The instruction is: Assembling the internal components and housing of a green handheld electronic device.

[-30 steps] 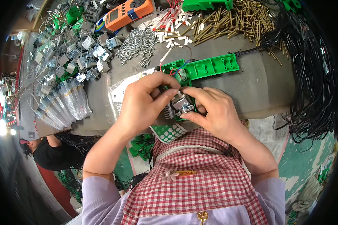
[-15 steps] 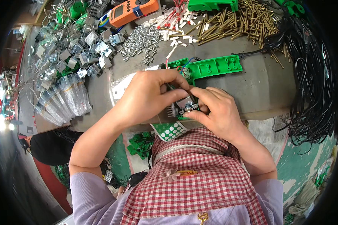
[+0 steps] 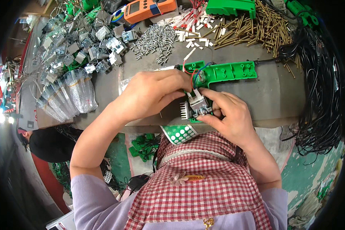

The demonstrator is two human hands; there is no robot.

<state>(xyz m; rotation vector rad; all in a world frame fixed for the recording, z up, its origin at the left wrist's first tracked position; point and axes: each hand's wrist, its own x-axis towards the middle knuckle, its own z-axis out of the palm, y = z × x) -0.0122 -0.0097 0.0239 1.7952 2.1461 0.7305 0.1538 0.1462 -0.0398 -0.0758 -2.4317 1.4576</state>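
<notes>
A green plastic housing half (image 3: 230, 72) lies on the bench, shaped like a handle with a wider head toward me. Red and blue wires (image 3: 196, 78) run through its middle. In its near end sits a silvery metal block (image 3: 199, 103) with a round fitting at the front, beside a finned metal piece (image 3: 184, 110). My right hand (image 3: 229, 113) grips this block from the right, thumb at its front and forefinger at its back. My left hand (image 3: 157, 92) is closed, fingertips by the wires at the block's far left corner; what they pinch is hidden.
Silvery metal parts (image 3: 80, 53) pile up at the left, above clear plastic bags (image 3: 78, 92). Small screws (image 3: 155, 41), an orange meter (image 3: 149, 9), white connectors and long brass screws (image 3: 257, 28) line the back. Black cables (image 3: 318, 88) hang at the right.
My left fingers have drawn back a little, so more of the metal block and the wires show. The whole view has shifted slightly. My right hand keeps its grip.
</notes>
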